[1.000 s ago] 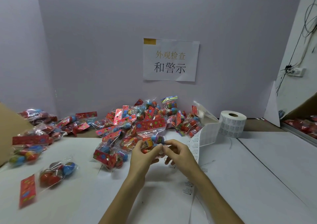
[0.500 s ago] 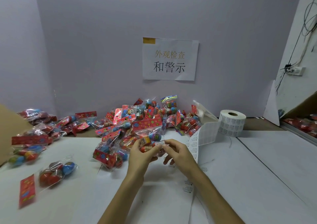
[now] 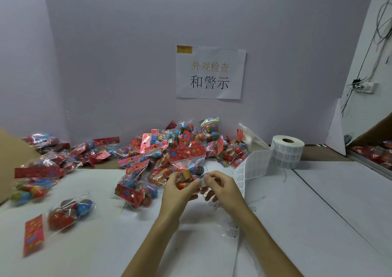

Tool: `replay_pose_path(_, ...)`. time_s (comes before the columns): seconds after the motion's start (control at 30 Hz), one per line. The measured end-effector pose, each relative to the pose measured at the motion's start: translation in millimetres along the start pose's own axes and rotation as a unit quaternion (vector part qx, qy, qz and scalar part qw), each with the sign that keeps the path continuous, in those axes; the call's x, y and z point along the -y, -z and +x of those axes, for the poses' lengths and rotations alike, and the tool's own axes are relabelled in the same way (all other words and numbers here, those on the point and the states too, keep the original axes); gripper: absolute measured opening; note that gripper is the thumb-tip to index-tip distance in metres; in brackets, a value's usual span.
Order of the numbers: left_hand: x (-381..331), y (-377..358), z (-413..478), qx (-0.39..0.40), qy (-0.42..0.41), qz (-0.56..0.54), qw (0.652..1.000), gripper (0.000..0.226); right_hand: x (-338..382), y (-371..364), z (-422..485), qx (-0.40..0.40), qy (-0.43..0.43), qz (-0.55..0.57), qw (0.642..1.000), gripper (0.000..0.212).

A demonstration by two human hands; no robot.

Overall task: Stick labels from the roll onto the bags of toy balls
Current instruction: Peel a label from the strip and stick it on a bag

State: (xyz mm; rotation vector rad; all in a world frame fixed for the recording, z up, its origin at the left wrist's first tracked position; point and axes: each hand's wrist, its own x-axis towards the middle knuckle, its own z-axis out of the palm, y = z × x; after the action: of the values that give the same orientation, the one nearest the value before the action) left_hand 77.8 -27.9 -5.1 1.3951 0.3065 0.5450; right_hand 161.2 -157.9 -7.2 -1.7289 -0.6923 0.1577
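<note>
Work on one bag of toy balls (image 3: 189, 166), held over the table (image 3: 318, 213) in front of the pile of bags (image 3: 152, 149), as a label (image 3: 203, 181) goes on.

The left hand (image 3: 177, 191) grips the bag's lower part, fingers curled round the balls. The right hand (image 3: 220, 188) pinches the small white label against the bag's right side. The step appears to be placing; next the label would need pressing flat, the bag setting aside, and a fresh label peeling from the strip (image 3: 250, 168) trailing off the roll (image 3: 287, 152) at right. Whether the label has stuck yet cannot be told. Its print is too small to read, and the hands hide the bag's underside.
</note>
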Motion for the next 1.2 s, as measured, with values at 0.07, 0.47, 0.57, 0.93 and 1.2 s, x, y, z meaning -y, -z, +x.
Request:
replay_pose_path(0.07, 0.6, 1.4, 1.0, -0.015, -0.005, -0.001, 1.0, 0.034, -0.3, -0.7, 0.3, 0.013, 0.008, 0.0, 1.0, 0.012)
replay_pose_path(0.47, 3.4, 2.5, 4.5, -0.02, 0.001, 0.003, 1.0, 0.027, -1.5, -1.1, -0.3, 0.004, 0.016, -0.002, 1.0, 0.016)
replay_pose_path(0.57, 2.9, 2.6, 3.7, -0.023, -0.005, 0.003, 1.0, 0.024, -1.5, -0.9, -0.3, 0.01, 0.018, -0.006, 1.0, 0.013)
replay_pose_path(0.93, 1.8, 1.4, 2.4, -0.041, -0.02, 0.009, 0.999, 0.022, -2.2, -1.1, -0.4, 0.038, 0.029, -0.001, 0.999, 0.016)
replay_pose_path(1.2, -0.2, -0.5, 0.0, -0.035, -0.019, 0.018, 0.999, 0.019, 0.3, -0.7, -0.9, 0.012, 0.02, 0.013, 1.0, 0.017)
